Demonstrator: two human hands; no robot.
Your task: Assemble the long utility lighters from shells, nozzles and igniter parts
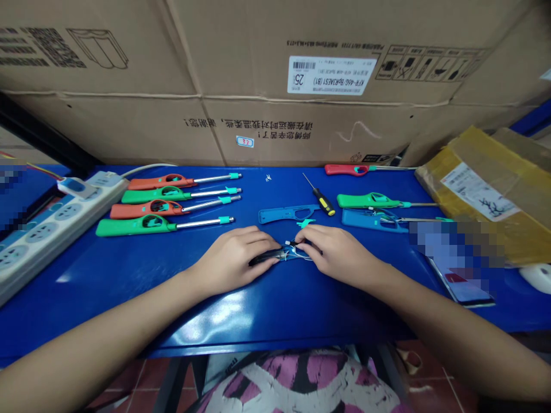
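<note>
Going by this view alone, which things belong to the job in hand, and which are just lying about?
Seems part of the job:
opened lighter with white wires, in the left hand, right hand at it
loose blue shell
screwdriver
probably the lighters on both sides

Seems just lying about:
power strip
phone
taped box
cardboard behind
</note>
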